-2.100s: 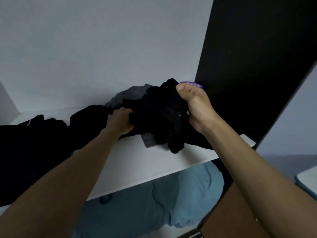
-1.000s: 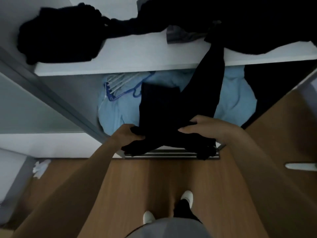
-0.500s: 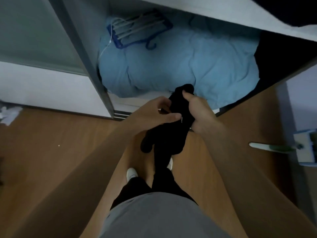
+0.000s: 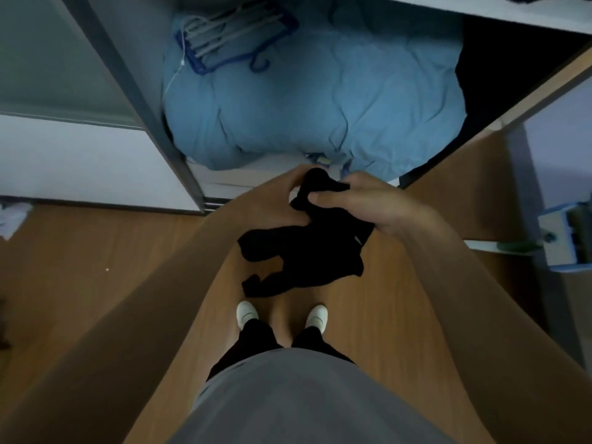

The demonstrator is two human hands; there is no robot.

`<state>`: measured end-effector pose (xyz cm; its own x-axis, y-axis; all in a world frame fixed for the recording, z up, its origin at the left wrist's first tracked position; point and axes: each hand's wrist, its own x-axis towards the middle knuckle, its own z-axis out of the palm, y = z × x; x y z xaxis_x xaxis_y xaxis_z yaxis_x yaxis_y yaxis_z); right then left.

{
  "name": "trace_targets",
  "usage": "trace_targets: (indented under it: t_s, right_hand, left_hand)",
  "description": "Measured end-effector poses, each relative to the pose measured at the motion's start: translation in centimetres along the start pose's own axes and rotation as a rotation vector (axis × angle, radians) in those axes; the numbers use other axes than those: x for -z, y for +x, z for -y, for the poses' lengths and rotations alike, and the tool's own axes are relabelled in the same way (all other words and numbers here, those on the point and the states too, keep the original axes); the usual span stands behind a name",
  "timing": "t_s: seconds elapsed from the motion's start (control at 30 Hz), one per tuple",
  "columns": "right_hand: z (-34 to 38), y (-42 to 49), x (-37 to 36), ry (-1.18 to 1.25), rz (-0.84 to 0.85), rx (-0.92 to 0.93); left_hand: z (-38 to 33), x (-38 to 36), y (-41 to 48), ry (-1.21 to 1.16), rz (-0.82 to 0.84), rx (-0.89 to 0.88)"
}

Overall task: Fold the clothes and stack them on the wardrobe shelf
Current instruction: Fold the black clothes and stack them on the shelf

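A black garment (image 4: 307, 251) hangs bunched in front of me, above the wooden floor and my feet. My right hand (image 4: 358, 203) grips its top edge, thumb curled over the cloth. My left hand (image 4: 285, 184) holds the same top part from the left; its fingers are mostly hidden behind the fabric. The white wardrobe shelf (image 4: 480, 11) shows only as an edge at the top right, with a sliver of dark clothing on it.
Below the shelf lies a light blue duvet (image 4: 314, 100) with a bundle of blue and grey hangers (image 4: 230, 36) on it. A grey sliding door frame (image 4: 134, 100) stands at the left. A blue and white object (image 4: 567, 238) sits at the right edge.
The garment came off the shelf and down in front of my body. Since half a second ago both hands shifted slightly right and the cloth spread out lower.
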<state>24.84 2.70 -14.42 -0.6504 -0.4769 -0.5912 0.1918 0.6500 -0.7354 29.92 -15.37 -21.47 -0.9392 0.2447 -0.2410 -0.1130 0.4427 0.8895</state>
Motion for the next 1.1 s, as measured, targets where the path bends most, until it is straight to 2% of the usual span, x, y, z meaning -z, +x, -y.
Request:
trace_targets:
  t_s: [0.03,0.1,0.2,0.27,0.33,0.43,0.47,0.63,0.7,0.8,0.87,0.97,1.1]
  right_hand:
    - [-0.4,-0.2,0.5,-0.017,0.014,0.011]
    - [-1.5,-0.6,1.4,0.066,0.058,0.059]
    - [-4.1,-1.0,2.7,0.424,0.092,0.193]
    - [-5.7,-0.9,3.1,0.601,0.078,0.298]
    - [-7.3,-0.4,2.9,0.542,0.032,0.359]
    - [-9.2,1.0,1.7,0.145,-0.069,0.339]
    - [-9.5,1.5,1.5,0.085,-0.120,0.333]
    - [-9.4,3.0,2.0,0.185,-0.198,0.383]
    - [-8.4,3.0,3.0,0.337,-0.253,0.358]
    - [-5.8,2.9,5.1,0.708,-0.375,0.298]
    - [-3.7,2.3,6.6,0.896,-0.392,0.350]
    - [-1.7,1.2,7.8,0.862,-0.364,0.477]
    - [0.3,-0.1,8.4,0.679,-0.309,0.574]
  left_hand:
    - [-0.6,-0.5,0.3,0.042,0.048,0.075]
    - [-1.4,-1.8,0.9,0.046,0.001,0.100]
    - [-3.1,-3.3,1.4,-0.204,-0.271,0.033]
    - [-4.0,-3.6,1.8,-0.369,-0.380,0.023]
    - [-4.6,-3.8,2.5,-0.486,-0.437,0.097]
    - [-5.1,-3.3,3.2,-0.699,-0.515,0.204]
    - [-5.3,-3.0,3.3,-0.758,-0.524,0.218]
    - [-5.7,-1.7,3.1,-0.886,-0.503,0.220]
    - [-5.9,-1.0,3.0,-0.898,-0.507,0.264]
    - [-5.5,0.6,2.5,-0.780,-0.510,0.259]
    - [-5.2,1.3,2.0,-0.682,-0.472,0.222]
    - [-5.2,2.0,1.6,-0.588,-0.410,0.140]
    - [-6.5,3.2,1.8,-0.467,-0.282,-0.026]
